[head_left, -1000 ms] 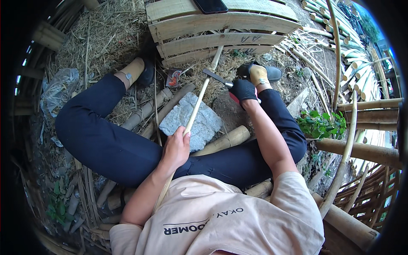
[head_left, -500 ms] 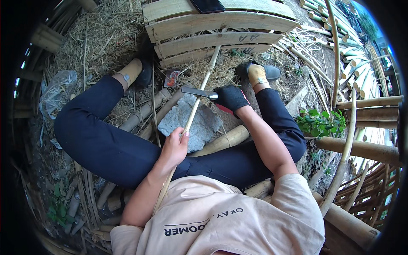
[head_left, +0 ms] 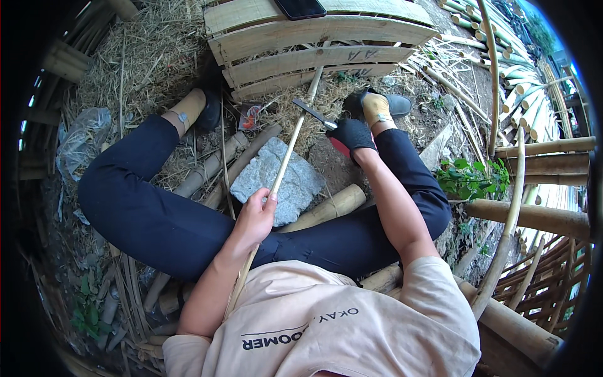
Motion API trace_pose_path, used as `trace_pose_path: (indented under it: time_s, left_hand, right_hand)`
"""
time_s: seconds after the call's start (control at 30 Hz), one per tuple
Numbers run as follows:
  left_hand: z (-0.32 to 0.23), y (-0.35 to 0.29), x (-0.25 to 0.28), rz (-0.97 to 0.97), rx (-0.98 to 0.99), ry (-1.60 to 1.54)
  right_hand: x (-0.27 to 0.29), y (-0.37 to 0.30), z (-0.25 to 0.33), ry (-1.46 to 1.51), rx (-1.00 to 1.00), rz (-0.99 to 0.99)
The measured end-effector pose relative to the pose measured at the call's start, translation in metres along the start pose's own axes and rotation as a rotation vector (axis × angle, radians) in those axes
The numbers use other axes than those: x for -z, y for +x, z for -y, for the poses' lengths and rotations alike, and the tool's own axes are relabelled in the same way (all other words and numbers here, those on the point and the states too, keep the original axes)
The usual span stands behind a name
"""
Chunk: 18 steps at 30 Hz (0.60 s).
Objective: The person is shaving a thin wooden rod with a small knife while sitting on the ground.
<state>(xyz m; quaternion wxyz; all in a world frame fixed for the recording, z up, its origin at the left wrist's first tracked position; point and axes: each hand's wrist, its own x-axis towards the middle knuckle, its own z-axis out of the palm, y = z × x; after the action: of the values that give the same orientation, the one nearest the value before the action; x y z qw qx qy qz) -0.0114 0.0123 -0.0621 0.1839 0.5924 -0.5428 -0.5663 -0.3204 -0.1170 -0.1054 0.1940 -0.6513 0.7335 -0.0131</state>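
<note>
Two hands are at work over a rough grey stone block (head_left: 279, 179) lying on the straw-covered ground between the person's dark-trousered legs. The bare left hand (head_left: 254, 217) has its fingers curled shut around a long, thin, pale bamboo strip (head_left: 286, 160); the thumb lies along the strip's near side and the fingertips wrap over it. From those fingers the strip runs up and away, slanting across the stone's top face toward the slatted bamboo bench (head_left: 314, 44), while its lower end passes back under the wrist beside the beige shirt.

The right hand (head_left: 353, 134), in a black glove, is closed in a fist around the red handle of a dark-bladed chopping knife (head_left: 314, 113). The blade juts out from the gloved fingers to the left and upward, and its tip sits just beside the bamboo strip, above the stone's far edge; whether it touches the strip cannot be told.

Just below the left fingers, beyond the stone's lower right corner, lies a thick round bamboo pole section (head_left: 326, 207). A dark flat phone (head_left: 300, 7) rests on the bench top, well beyond both hands. A small green leafy plant (head_left: 471, 179) grows to the right of the gloved fingers, past the knee.
</note>
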Motion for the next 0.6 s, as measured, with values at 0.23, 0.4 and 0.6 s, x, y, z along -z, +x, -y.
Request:
trace_pose_path:
  time_s: [0.23,0.4,0.6]
  left_hand:
    - [-0.032,-0.008,0.008,0.196,0.270,-0.382]
    - [-0.003,-0.003,0.006,0.137,0.107,-0.233]
    - [-0.014,-0.004,0.004,0.153,0.111,-0.281]
  right_hand:
    - [-0.003,-0.029,0.026,0.101,0.243,0.109]
    - [-0.011,-0.015,0.028,0.011,0.118,0.053]
    - [-0.006,0.002,-0.012,-0.046,-0.040,-0.029]
